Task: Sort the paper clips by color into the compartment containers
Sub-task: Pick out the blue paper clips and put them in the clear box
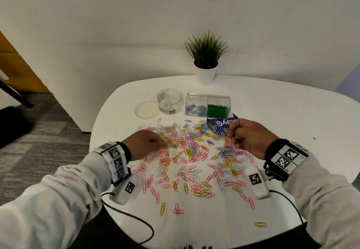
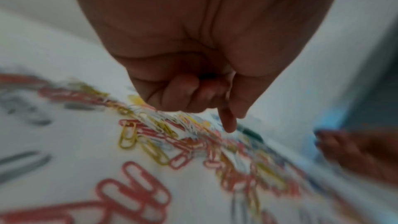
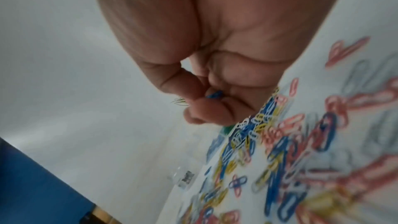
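The white counter (image 1: 272,112) fills most of the lower frame in the head view, rounded corners, pushed up against a white wall. Spread over the middle of it is a big loose scatter of paper clips (image 1: 187,151), mostly pink, yellow, white and blue, all mixed up.

Upper middle of the frame there's a potted plant (image 1: 206,57) in a white pot, right by the wall. Below it sits the clear compartment container (image 1: 207,105), two sections: blue clips in the left one, green clips packed in the right one. Left of that is a clear round jar (image 1: 169,101) with a small label and a code square on it, too small to read, and its lid (image 1: 145,110) lies flat just beside it on the left. A dark blue sticker (image 1: 222,122) peeks out under the clips in front of the container; the writing is upside down and partly covered, can't really read it.

Left hand (image 1: 148,143) is down on the pile at the centre left, fingers curled under with one finger poking down at the clips (image 2: 228,122); the grip holds nothing that I can see.

Right hand (image 1: 251,137) is raised over the right side of the pile, its grip pinching a blue clip (image 3: 214,94) between thumb and fingertips.
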Demonstrator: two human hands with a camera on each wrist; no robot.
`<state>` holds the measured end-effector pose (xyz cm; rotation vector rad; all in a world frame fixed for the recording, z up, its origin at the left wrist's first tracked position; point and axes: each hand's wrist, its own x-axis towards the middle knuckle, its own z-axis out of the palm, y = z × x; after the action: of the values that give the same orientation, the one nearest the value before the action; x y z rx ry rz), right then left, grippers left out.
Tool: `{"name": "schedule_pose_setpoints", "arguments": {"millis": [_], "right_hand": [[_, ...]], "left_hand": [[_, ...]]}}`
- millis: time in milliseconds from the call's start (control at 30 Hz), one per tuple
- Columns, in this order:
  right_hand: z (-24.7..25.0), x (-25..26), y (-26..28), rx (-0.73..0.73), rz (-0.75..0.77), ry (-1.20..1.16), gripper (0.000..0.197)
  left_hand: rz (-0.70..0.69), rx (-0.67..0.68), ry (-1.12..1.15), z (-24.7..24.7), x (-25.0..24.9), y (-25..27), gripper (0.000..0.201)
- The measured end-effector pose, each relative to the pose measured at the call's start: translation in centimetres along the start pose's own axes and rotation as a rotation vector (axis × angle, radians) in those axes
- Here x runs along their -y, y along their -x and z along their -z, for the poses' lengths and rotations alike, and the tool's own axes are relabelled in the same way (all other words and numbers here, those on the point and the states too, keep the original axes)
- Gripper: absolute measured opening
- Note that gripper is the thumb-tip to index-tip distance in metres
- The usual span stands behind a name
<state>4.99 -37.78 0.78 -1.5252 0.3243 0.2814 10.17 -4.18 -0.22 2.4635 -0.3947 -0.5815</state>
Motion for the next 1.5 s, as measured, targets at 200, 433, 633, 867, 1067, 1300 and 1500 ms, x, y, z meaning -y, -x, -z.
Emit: {"name": "schedule_pose_setpoints", "arguments": {"millis": [200, 433, 633, 867, 1067, 1300, 1500], "right_hand": [[0.7, -0.1, -1.5, -0.048, 0.042, 0.771, 0.010], [1.5, -1.8, -1.9, 0.071, 0.201, 1.283, 0.008], [0.9, -1.7, -2.2, 0.061, 0.150, 1.300, 0.000], [2.2, -0.5, -1.8, -0.011, 0.039, 0.792, 0.014], [1.7, 2.5, -4.0, -0.102, -0.014, 0.228, 0.018], [-3.6, 8.6, -9.0, -0.142, 0.007, -0.108, 0.010], [-5.9, 10.3, -12.0, -0.042, -0.075, -0.087, 0.060]], "left_hand": [[-0.198, 0.014, -0.590, -2.9, -0.9, -1.7, 0.030], [-0.088, -0.043, -0.661, -2.2, 0.1, -0.5, 0.027], [-0.081, -0.098, -0.268, -1.8, -2.2, -0.5, 0.024], [0.287, 0.004, 1.100, -2.4, -5.0, -3.2, 0.023], [0.215, -0.085, 1.289, 1.2, -8.0, -8.3, 0.038], [0.270, -0.042, 1.249, 3.1, -11.3, -14.2, 0.059], [0.183, 0.120, 1.315, 3.5, -10.8, -15.1, 0.074]]}}
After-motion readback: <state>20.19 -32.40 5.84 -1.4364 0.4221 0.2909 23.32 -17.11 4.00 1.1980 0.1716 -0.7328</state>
